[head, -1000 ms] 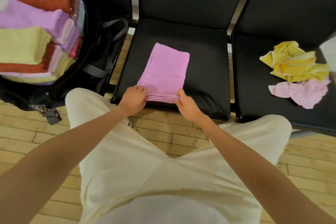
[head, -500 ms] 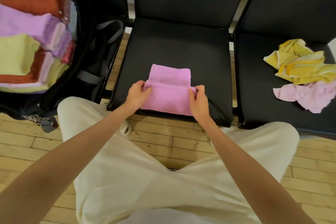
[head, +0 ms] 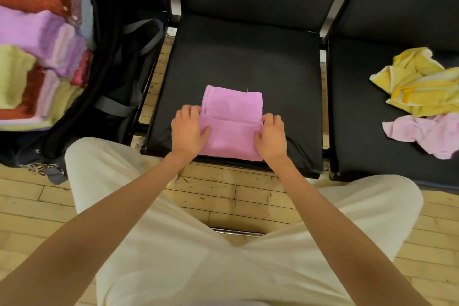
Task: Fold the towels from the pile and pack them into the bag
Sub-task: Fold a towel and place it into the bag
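Note:
A pink towel (head: pixel 232 122) lies on the middle black chair seat (head: pixel 238 62), its near part folded over the far part. My left hand (head: pixel 187 129) grips the folded flap at its left edge, thumb on top. My right hand (head: pixel 272 135) grips the flap at its right edge the same way. The open black bag (head: pixel 106 77) stands at the left, holding several folded towels (head: pixel 37 57) in red, lilac, yellow-green and pink. On the right chair seat lie a crumpled yellow towel (head: pixel 419 87) and a crumpled pale pink towel (head: pixel 427 134).
Three black chairs stand side by side with metal frames between them. My knees in cream trousers (head: pixel 223 243) are close to the seat's front edge. A wooden floor (head: pixel 223 189) runs below. A key ring (head: pixel 41 169) hangs from the bag.
Both hands lifted the towel's near edge and carried it away from me, folding the long towel over itself. The fold now covers more of the far part.

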Available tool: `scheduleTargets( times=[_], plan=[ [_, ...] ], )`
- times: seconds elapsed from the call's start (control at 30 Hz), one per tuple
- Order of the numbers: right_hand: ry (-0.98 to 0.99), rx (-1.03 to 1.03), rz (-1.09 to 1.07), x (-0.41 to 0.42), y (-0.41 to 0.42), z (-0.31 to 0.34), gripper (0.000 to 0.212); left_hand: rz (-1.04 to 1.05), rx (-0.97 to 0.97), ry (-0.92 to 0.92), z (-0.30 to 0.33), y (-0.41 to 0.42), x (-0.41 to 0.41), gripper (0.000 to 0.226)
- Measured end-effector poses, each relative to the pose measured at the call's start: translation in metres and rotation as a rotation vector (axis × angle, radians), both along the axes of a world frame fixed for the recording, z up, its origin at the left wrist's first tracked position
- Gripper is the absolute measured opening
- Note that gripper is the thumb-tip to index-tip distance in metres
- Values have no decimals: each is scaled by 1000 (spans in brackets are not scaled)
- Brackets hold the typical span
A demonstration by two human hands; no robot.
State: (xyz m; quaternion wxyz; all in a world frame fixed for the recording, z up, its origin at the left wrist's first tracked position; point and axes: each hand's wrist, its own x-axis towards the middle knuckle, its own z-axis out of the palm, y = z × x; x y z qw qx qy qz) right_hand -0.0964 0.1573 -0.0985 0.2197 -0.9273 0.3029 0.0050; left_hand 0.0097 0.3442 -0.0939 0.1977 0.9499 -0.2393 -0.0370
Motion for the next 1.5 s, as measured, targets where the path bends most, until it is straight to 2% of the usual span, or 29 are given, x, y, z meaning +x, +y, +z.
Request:
scheduleTargets(
  times=[0.07, 0.17, 0.3, 0.37, 0.43, 0.53, 0.6, 0.7, 0.77, 0.83, 0.87, 0.97, 1.03, 1.1, 1.23, 1.3, 1.4, 1.5],
  plan=[
    [-48, 30, 229, -9, -5, 7, 36, -273, -39, -27, 3, 13, 1, 43],
    [45, 166, 460, -24, -6, 17, 52, -564, 102, 45, 6, 32, -2, 56],
    [218, 59, 541, -35, -4, 16, 76, -639, 318, 179, 8, 36, -1, 67],
    [278, -13, 557, -35, 0, 15, 79, -657, 368, 168, 13, 27, -4, 62],
    [321, -69, 564, -32, 5, 15, 76, -658, 376, 139, 17, 17, -6, 47],
    [271, -64, 550, -30, 2, 20, 54, -592, 263, 164, 32, 10, -1, 4],
    [181, 15, 514, -33, -4, 27, 30, -548, 165, 217, 40, 11, 3, 14],
    [116, 166, 481, -47, -8, 39, 8, -491, 63, 303, 46, 21, -3, 12],
    [58, 228, 461, -58, -8, 46, 15, -452, 2, 376, 46, 30, -9, 11],
    [-24, 280, 409, -65, -11, 50, 10, -414, -86, 431, 49, 36, -16, 11],
    [-65, 310, 369, -67, -13, 50, 5, -387, -136, 456, 50, 38, -18, 10],
    [-174, 409, 174, -61, -16, 45, 9, -225, -304, 509, 51, 38, -20, 7],
    [-226, 467, 26, -51, -13, 41, 8, -95, -347, 505, 46, 30, -16, 20],
    [-256, 520, -105, -36, -10, 33, 8, 43, -350, 512, 41, 17, -8, 21],
    [-225, 564, -294, -9, -9, 13, 26, 301, -432, 673, 28, -6, 12, 45],
    [-150, 514, -289, -1, -7, 3, 35, 318, -427, 709, 20, -10, 17, 51],
    [-23, 385, -232, 2, -4, -8, 44, 246, -291, 722, 9, -11, 18, 56],
    [98, 306, -219, 6, -5, -13, 52, 220, -138, 610, 0, -10, 17, 57]
  ],
)
